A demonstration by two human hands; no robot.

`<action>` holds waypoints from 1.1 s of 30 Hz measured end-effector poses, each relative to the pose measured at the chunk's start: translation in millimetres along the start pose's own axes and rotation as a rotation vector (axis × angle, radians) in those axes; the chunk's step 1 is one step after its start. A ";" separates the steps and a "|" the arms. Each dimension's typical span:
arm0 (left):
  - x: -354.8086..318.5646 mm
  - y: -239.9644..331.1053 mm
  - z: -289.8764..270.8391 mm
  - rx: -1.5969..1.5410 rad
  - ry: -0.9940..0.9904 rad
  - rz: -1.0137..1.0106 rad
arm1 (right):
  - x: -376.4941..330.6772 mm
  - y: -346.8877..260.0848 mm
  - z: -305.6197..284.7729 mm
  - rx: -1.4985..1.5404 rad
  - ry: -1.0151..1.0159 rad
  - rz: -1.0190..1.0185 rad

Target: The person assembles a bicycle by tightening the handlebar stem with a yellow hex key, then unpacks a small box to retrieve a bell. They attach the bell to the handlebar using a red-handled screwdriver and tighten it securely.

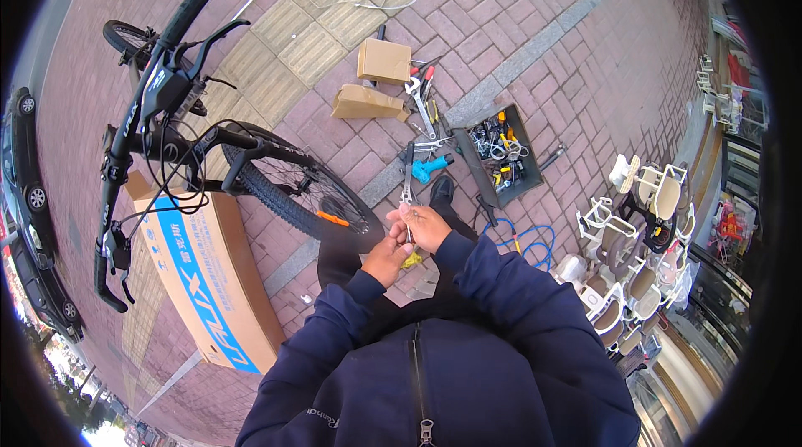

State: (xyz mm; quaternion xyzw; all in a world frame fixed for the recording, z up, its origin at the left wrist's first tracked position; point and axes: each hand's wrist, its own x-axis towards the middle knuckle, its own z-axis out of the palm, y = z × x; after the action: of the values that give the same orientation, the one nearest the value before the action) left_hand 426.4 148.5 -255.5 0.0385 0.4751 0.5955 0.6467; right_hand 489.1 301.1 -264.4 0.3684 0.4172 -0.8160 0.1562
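My two hands meet low in the middle, above my lap. My left hand [387,255] is closed, its fingertips pinched against a small, shiny metal part [409,235] whose kind I cannot make out. Curled around the same part from the other side is my right hand [425,229], its fingers partly hidden. Just beyond the fingertips a metal hand tool with a dark handle [408,170] points away from me; whether it touches my right hand is unclear. Left of my hands stands a black bicycle [167,142], its front wheel [309,188] with an orange reflector [332,219] close to my leg.
An open toolbox [535,184], a teal power tool [430,168], a wrench [420,104] and a cardboard box [384,61] lie ahead on brick paving. A blue hose [539,251] and stacked child seats [639,271] are at right. A long carton [221,280] lies under the handlebar.
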 end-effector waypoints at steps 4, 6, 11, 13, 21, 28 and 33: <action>32.2 -8.6 -3.1 0.453 0.061 -0.171 | 13.3 -1.4 -29.6 -0.130 0.117 0.061; 45.4 2.5 -7.7 0.618 0.010 -0.184 | 23.9 -4.4 -28.9 -0.229 0.174 0.037; 50.8 69.7 -39.1 1.129 0.067 -0.288 | 79.2 -2.4 -13.2 0.024 0.238 -0.059; 29.8 94.6 -58.1 1.691 0.275 0.318 | 121.3 4.2 -22.1 0.258 0.266 -0.086; 4.5 110.1 -124.1 1.779 0.507 0.294 | 336.0 16.9 -143.2 -0.924 0.561 -0.239; -9.2 116.2 -126.2 1.662 0.510 0.420 | 500.2 -66.9 -205.2 -1.220 0.629 -0.356; -7.2 124.0 -125.5 1.626 0.460 0.480 | 557.0 -95.6 -209.6 -1.361 0.552 -0.324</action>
State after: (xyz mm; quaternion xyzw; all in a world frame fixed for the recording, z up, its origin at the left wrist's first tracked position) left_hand 253.7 113.5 -243.5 0.4653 0.8497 0.1856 0.1644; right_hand 155.4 554.8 -697.6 0.3158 0.9024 -0.2688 0.1170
